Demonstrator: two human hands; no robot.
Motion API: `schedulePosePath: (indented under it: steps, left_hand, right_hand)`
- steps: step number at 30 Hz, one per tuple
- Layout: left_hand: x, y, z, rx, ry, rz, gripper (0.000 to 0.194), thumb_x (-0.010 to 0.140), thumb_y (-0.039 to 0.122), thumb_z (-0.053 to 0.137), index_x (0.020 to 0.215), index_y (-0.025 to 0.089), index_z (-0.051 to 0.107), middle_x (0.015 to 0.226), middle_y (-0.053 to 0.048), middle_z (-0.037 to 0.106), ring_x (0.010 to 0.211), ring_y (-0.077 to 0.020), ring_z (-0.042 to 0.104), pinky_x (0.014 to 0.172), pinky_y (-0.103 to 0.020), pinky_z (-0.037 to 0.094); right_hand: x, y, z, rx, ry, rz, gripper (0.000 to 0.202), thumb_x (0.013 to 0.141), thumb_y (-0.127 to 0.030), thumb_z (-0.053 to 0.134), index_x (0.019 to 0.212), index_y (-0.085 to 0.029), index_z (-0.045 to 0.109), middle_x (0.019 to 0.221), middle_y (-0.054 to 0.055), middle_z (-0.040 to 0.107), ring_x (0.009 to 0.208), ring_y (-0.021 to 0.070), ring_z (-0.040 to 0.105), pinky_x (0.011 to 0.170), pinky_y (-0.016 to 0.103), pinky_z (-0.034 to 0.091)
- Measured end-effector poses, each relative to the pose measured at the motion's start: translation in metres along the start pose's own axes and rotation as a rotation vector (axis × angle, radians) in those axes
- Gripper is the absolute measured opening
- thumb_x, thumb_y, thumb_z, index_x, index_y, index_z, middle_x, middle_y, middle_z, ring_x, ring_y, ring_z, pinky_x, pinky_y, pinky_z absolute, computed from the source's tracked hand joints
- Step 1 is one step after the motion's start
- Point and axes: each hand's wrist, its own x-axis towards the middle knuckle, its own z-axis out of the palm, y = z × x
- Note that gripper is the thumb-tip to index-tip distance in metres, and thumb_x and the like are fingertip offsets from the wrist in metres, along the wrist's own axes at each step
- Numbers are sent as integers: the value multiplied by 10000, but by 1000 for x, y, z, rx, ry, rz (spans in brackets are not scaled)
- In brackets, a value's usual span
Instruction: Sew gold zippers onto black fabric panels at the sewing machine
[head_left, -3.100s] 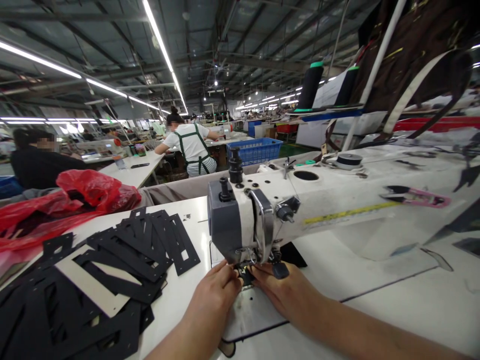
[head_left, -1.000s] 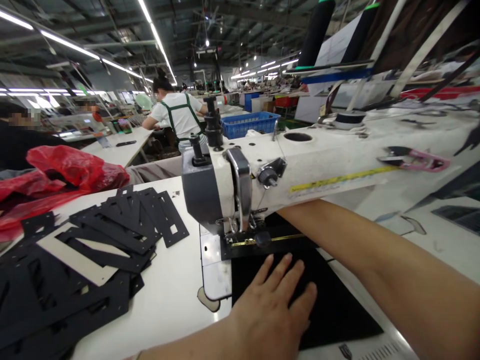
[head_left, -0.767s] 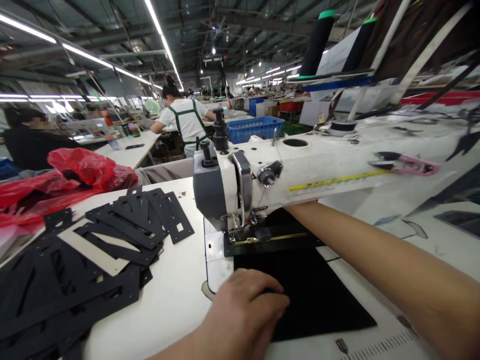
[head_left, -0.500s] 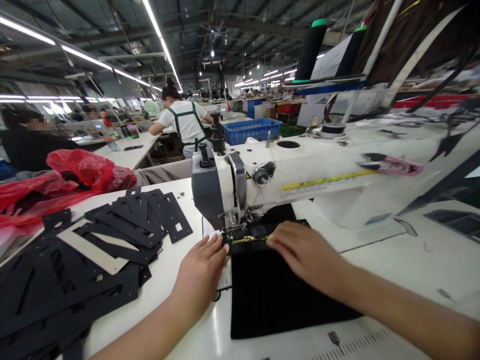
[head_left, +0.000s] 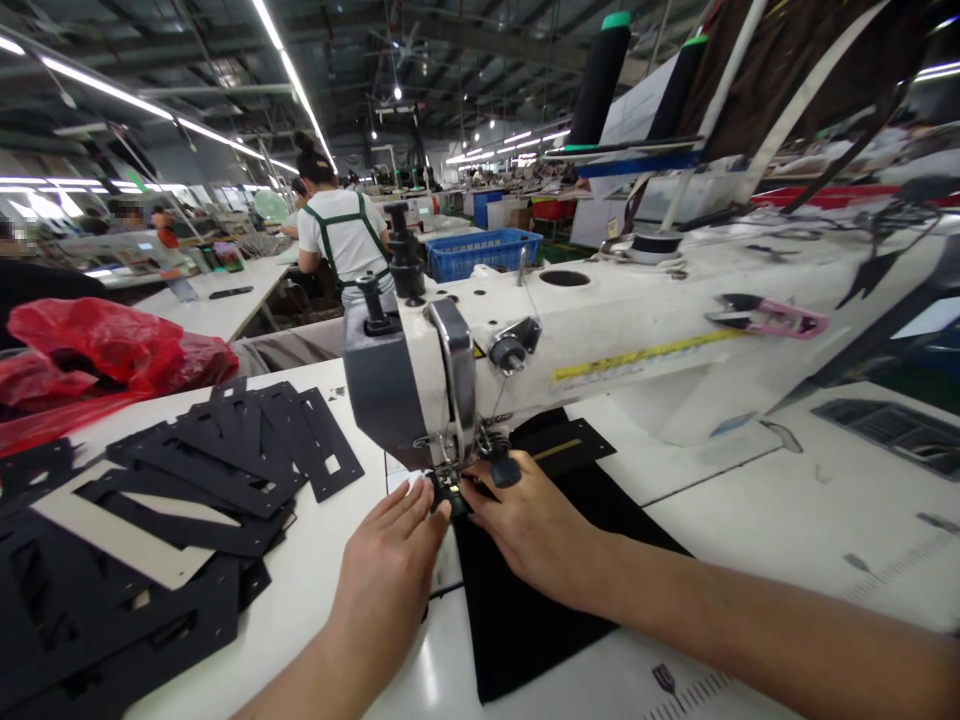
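Note:
A piece of black fabric [head_left: 514, 635] lies under the sewing machine [head_left: 637, 330], with a narrow black frame [head_left: 596, 438] on top. A gold-coloured zipper line [head_left: 561, 450] shows in the frame's slot. My left hand [head_left: 382, 570] lies nearly flat left of the presser foot [head_left: 450, 480], fingers stretched out and tips touching the frame's near end. My right hand [head_left: 536, 530] is closed just right of the foot, its bent fingers pressed on the frame and fabric. Its fingertips are partly hidden behind a dark knob-like part [head_left: 505, 470] of the machine.
Many black frames [head_left: 187, 590] and a beige one [head_left: 56, 505] are heaped at left, beside a red plastic bag [head_left: 127, 350]. Pink-handled snips [head_left: 787, 317] rest on the machine arm. A blue basket [head_left: 484, 255] and a person in a green-strapped apron [head_left: 337, 235] are beyond.
The frame and fabric have turned, the frame's far end now pointing back right. My right hand has moved left, close to the presser foot. The view has shifted slightly right.

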Motion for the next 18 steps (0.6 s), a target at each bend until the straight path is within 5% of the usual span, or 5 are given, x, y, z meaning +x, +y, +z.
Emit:
schedulePosePath:
  steps: [18]
  left_hand:
    - [2, -3, 1, -26, -71, -38, 225, 842, 100, 434, 920, 98, 645, 997, -159, 672, 940, -249, 642, 875, -425, 510]
  right_hand:
    - [5, 3, 6, -22, 41, 10, 195, 811, -48, 475, 839, -157, 634, 1082, 120, 588, 963, 244, 518, 851, 397, 403]
